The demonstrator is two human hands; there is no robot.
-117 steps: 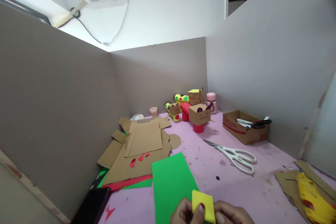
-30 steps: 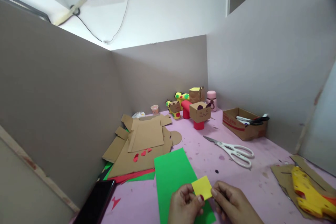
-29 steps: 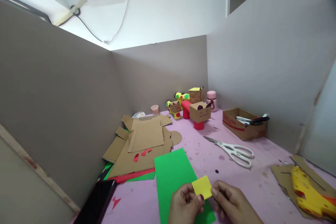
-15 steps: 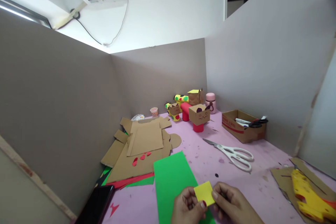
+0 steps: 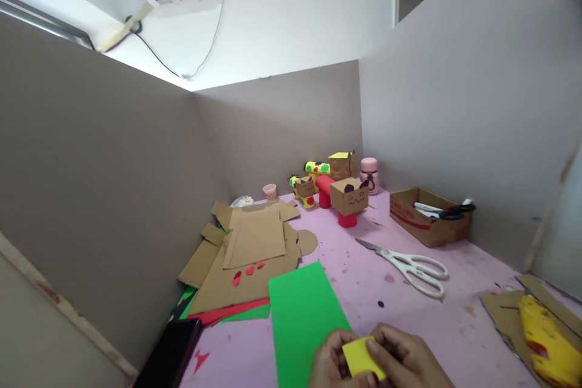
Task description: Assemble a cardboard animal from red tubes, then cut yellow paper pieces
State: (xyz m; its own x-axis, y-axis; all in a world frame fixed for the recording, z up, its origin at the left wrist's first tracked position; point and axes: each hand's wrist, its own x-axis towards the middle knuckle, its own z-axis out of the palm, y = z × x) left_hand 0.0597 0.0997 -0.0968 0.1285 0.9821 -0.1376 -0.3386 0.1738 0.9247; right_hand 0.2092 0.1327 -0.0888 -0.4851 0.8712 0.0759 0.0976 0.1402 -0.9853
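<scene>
A small yellow paper square (image 5: 361, 356) is pinched between both hands near the bottom of the view. My left hand (image 5: 328, 359) grips its left and lower edge, the thumb in front. The thumb of my right hand (image 5: 404, 356) presses on the upper right part, with the fingers curled behind and partly hidden. Beneath and left of the hands lies a green paper sheet (image 5: 302, 315). White-handled scissors (image 5: 404, 264) rest on the pink table beyond my right hand, blades slightly apart.
Flat cardboard pieces (image 5: 257, 236) with red paper hearts (image 5: 250, 270) lie left; a phone (image 5: 168, 351) is nearer. Cardboard-headed animal figures (image 5: 349, 195) and a pink bottle (image 5: 369, 174) stand behind. At right are a cardboard box (image 5: 422, 221) of pens and a yellow glue gun (image 5: 548, 339).
Both hands have moved lower and slightly right with the yellow paper square. They are closer together, and more of the square's edge is covered. The camera view has shifted slightly.
</scene>
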